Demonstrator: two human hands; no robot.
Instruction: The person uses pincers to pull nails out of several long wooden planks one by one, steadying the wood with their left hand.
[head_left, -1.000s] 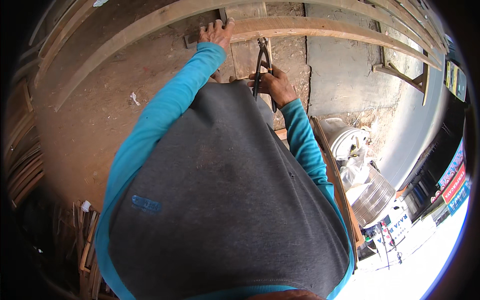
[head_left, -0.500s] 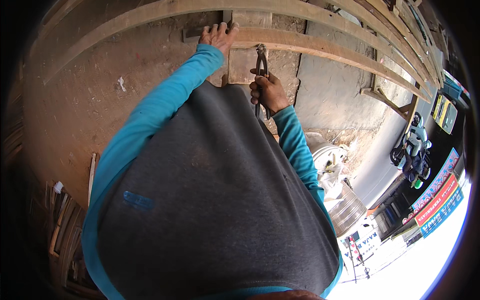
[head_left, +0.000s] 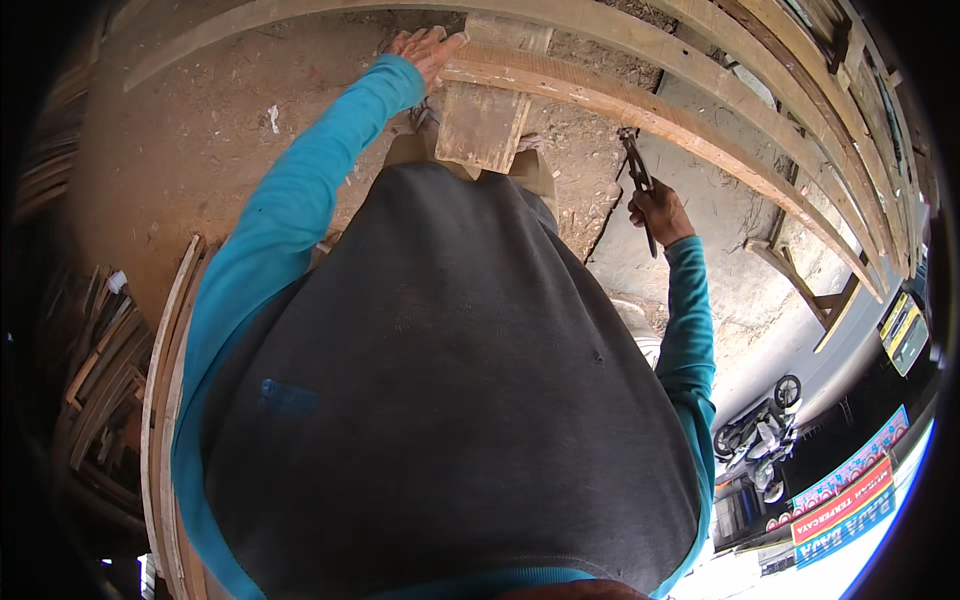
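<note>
My left hand point(head_left: 425, 52) is wrapped over the left end of a long wooden beam point(head_left: 590, 92), which runs off to the right. Beneath the beam lies a short wide plank point(head_left: 482, 125), pointing toward my body. Out to the right, my right hand point(head_left: 662, 213) is closed around the handles of dark metal pincers point(head_left: 640, 165). Their head points up and away, a little short of the beam and apart from it.
Another long beam point(head_left: 350, 8) crosses the far side, with more stacked lumber point(head_left: 840, 110) at far right. Wood strips point(head_left: 165, 400) lean at the left. A small wooden brace point(head_left: 800, 280) stands at right, and a motorcycle point(head_left: 760, 435) is parked beyond.
My right hand has carried the pincers off the beam, to the right and nearer me. My left hand stays at the beam's end, and the whole view has shifted.
</note>
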